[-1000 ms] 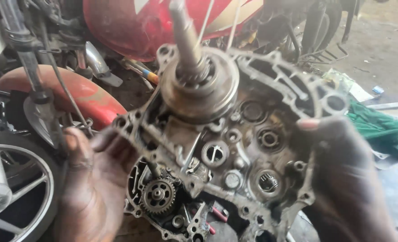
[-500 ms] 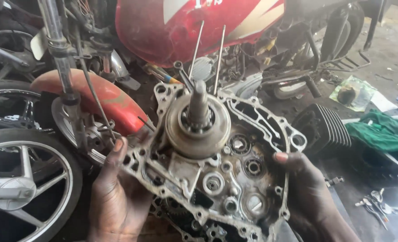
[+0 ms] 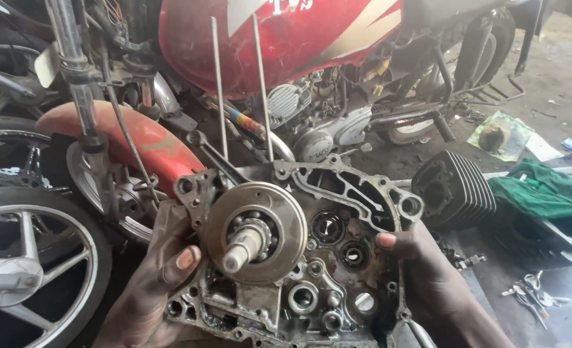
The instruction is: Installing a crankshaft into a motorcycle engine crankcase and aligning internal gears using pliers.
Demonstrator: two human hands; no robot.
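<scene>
The engine case (image 3: 312,258) is a grimy grey metal casting held low in the middle of the view, its open face turned up toward the camera. At its 9 o'clock side sits a round tan disc (image 3: 257,232) with a short shaft (image 3: 242,248) poking out of its centre. Round bearing holes and small bolt holes dot the rest of the face, and oil stains darken the lower part.

The left hand (image 3: 154,290) grips the case at its 8 o'clock edge, fingers wrapped behind the metal and the thumb pressed flat on the front beside the disc. The right hand (image 3: 428,274) clamps the 3 o'clock edge, thumb tip on the front face, the other fingers hidden behind.

Two thin steel rods (image 3: 241,90) rise from the case's 12 o'clock edge in front of a red motorcycle (image 3: 279,45). A wheel (image 3: 28,258) and a red fender (image 3: 125,138) crowd close at 9 o'clock. At 2 o'clock a black finned cylinder (image 3: 457,187) lies near the case, with a green cloth (image 3: 544,193) beyond it. Small metal tools (image 3: 531,290) lie on the floor at 4 o'clock, apart from the right hand.
</scene>
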